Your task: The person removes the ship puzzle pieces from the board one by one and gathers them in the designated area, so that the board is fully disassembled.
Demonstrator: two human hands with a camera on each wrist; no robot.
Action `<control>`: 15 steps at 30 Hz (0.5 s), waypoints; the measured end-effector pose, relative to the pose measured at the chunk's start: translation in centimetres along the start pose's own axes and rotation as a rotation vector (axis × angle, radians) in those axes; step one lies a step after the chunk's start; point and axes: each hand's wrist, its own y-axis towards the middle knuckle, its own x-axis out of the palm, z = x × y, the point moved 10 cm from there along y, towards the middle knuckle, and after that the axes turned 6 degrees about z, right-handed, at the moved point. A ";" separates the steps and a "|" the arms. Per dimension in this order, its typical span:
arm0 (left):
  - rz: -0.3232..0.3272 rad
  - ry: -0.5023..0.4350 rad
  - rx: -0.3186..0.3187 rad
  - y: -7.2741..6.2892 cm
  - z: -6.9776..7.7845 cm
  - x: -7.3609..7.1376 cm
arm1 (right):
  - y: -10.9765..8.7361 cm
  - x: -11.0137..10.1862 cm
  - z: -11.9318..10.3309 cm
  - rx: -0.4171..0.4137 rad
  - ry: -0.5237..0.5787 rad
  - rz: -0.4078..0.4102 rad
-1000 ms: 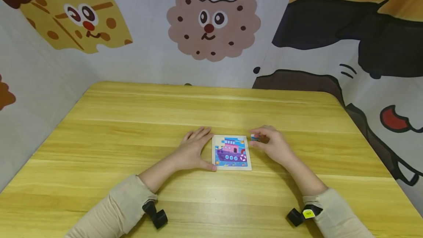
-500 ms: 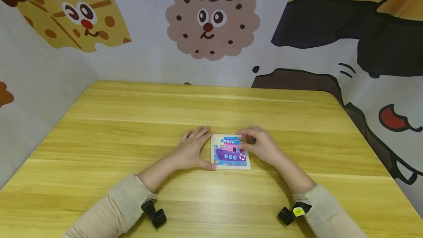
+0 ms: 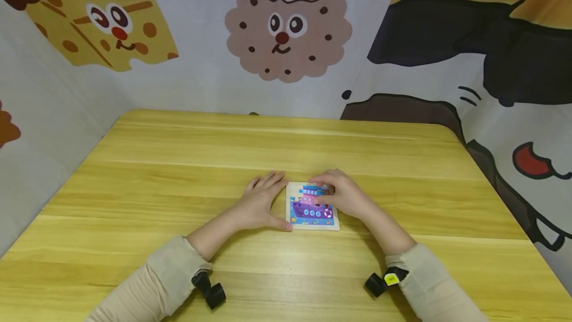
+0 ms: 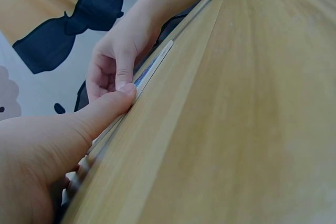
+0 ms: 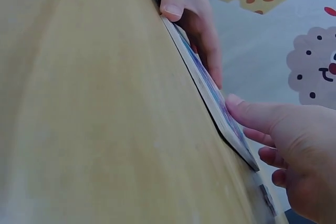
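Observation:
A small square jigsaw puzzle (image 3: 308, 215) with a purple and pink boat lies on the table in the head view. A pale gap shows in the upper left of its picture. My left hand (image 3: 259, 207) is spread along its left side, with thumb and fingertips right at the frame's corners. Over the right part of the picture, my right hand (image 3: 350, 195) pinches a small puzzle piece, mostly hidden by the fingers. The right wrist view has the right thumb (image 5: 244, 108) low at the board's surface. From the left wrist, the board (image 4: 152, 69) shows as a thin slab.
The light wooden table (image 3: 214, 153) reaches back to a cloth wall printed with cartoon food (image 3: 288, 34). A small dark thing (image 5: 268, 200) lies past the board's near corner in the right wrist view. Black wrist bands sit on both sleeves.
My right hand has moved left with the puzzle piece, from beside the board to over its upper right part. The left hand has stayed at the board's left edge.

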 end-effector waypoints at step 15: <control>0.002 0.001 -0.004 0.0 -0.1 0.0 | 1.5 1.0 -0.8 0.006 0.012 -0.186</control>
